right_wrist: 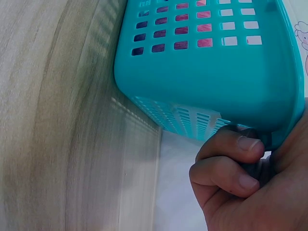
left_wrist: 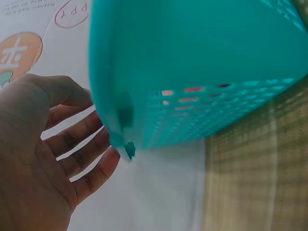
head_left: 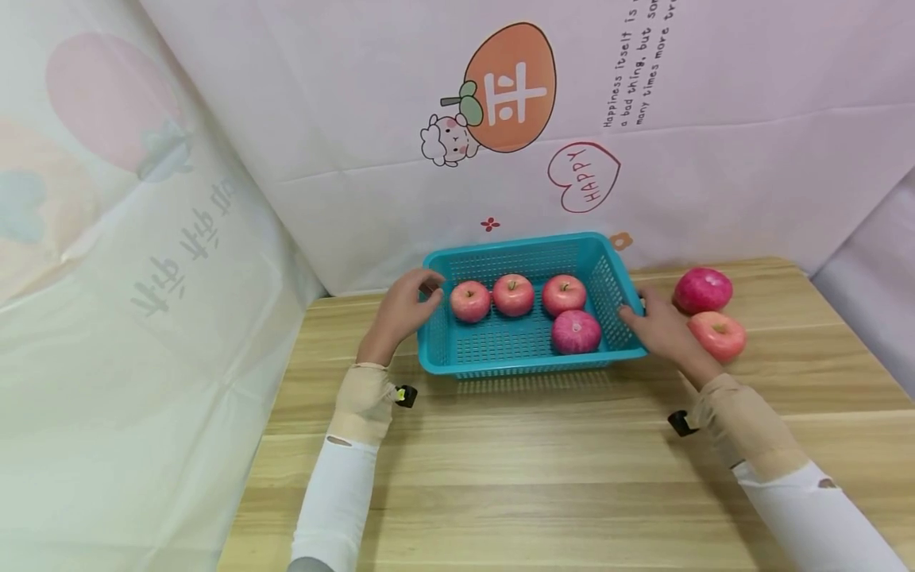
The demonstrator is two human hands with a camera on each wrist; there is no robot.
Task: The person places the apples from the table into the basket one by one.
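Note:
A turquoise plastic basket [head_left: 515, 367] with perforated walls stands on the wooden table. Three red apples [head_left: 513, 295] sit in a row inside it, with a magenta round fruit [head_left: 576, 332] in front of the rightmost one. At the basket's right end, my right hand [head_left: 665, 330] grips the rim; the right wrist view shows its fingers [right_wrist: 224, 175] curled beneath the edge. My left hand [head_left: 406, 311] is by the left end, its fingers [left_wrist: 79, 137] loosely spread and reaching the rim without closing round it.
Right of the basket, another magenta fruit [head_left: 704, 289] and an apple [head_left: 717, 335] lie on the wooden table [head_left: 515, 485], close to my right hand. A printed white cloth [head_left: 357, 119] hangs behind the table, and another cloth [head_left: 143, 381] hangs along the left.

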